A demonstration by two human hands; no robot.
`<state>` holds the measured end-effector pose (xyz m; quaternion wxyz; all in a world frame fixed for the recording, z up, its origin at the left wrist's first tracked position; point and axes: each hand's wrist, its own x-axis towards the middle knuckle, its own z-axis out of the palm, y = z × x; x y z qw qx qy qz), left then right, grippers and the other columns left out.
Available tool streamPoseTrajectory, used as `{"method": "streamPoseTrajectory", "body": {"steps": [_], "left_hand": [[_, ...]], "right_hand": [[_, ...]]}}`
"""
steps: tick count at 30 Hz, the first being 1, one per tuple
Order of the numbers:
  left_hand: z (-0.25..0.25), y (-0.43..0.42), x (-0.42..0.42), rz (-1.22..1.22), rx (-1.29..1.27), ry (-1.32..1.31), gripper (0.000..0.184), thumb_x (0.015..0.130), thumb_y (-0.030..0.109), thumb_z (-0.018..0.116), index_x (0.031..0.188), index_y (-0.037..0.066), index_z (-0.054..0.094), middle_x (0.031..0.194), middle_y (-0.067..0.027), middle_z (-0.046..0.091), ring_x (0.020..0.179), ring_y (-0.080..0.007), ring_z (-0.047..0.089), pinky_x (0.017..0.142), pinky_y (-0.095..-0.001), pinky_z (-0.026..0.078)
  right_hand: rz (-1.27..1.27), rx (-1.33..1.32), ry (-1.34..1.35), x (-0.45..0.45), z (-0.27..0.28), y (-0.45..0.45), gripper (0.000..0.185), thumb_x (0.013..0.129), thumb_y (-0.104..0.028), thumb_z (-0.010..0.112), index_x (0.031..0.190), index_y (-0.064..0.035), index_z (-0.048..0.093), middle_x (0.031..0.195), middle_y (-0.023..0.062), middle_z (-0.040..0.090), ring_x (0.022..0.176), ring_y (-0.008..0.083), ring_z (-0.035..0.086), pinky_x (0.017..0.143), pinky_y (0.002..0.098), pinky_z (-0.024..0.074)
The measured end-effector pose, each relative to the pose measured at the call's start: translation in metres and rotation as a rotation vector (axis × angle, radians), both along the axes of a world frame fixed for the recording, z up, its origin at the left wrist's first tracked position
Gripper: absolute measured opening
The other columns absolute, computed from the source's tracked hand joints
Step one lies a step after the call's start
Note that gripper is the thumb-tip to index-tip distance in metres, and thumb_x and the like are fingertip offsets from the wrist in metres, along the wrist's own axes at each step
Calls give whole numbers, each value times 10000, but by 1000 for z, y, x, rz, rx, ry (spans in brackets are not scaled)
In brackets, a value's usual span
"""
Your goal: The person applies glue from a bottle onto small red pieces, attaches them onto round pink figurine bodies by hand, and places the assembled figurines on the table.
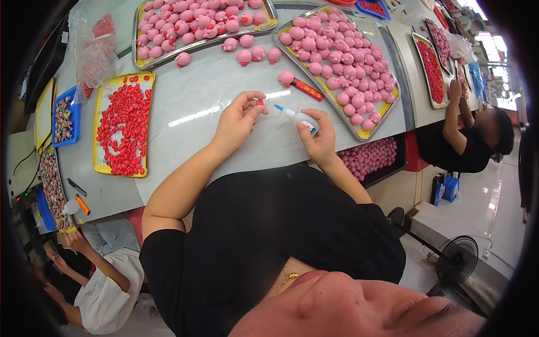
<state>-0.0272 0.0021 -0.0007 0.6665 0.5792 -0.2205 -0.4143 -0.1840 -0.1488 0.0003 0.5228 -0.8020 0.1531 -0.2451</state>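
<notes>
My left hand (237, 122) pinches a small red piece (260, 103) between thumb and fingertips, above the grey table (191, 140). My right hand (321, 140) is wrapped round a white glue bottle (303, 122), its blue nozzle pointing towards the red piece, with a small gap visible between them. Beyond the hands lies a red stick-like tool (307, 89) with a pink ball-shaped piece (286, 77) at its end. Several pink pieces with red parts (244, 57) sit loose on the table farther back.
Metal trays of pink pieces stand at the back (275, 17) and right (365, 133). At left are a yellow tray (98, 160) of red pieces, a blue tray (74, 121) and a plastic bag (92, 50). Other people (109, 292) work at both sides; a fan (457, 259) stands lower right.
</notes>
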Motion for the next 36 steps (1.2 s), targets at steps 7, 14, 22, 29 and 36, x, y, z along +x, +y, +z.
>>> {"method": "streamPoseTrajectory", "body": {"steps": [7,14,22,29,36], "left_hand": [[-2,0,-3,-1,35,-71,241,932,101,503,1164,40,512,894,-27,598,615,-25,399,552,-176,346],[-3,0,-3,-2,75,-169,225,915,75,515,1134,27,534,909,-68,639,848,-107,598,780,-236,452],[-4,0,-3,-8,64,-236,207,908,49,517,1111,15,543,905,-82,649,868,-136,616,804,-262,465],[-1,0,-2,-10,78,-434,206,915,34,508,1115,13,550,883,-46,652,743,-72,544,660,-206,426],[-1,-1,-3,20,37,-510,186,883,28,545,1067,8,563,840,-97,638,819,-206,644,750,-294,489]], "right_hand": [[-6,-200,1,4,11,4,304,804,-112,659,1062,-5,540,859,140,615,675,219,619,606,302,489],[2,-227,17,5,14,6,297,793,-102,659,1045,2,543,856,151,619,681,245,630,610,316,495],[12,-321,-9,9,17,7,294,783,-98,664,1029,12,546,844,162,622,688,278,636,617,331,501],[19,-256,24,10,21,7,285,790,-101,659,1025,12,545,812,152,620,654,259,633,598,323,496],[31,-202,49,8,25,5,252,804,-110,640,1009,5,546,775,135,614,610,222,619,576,313,486]]}}
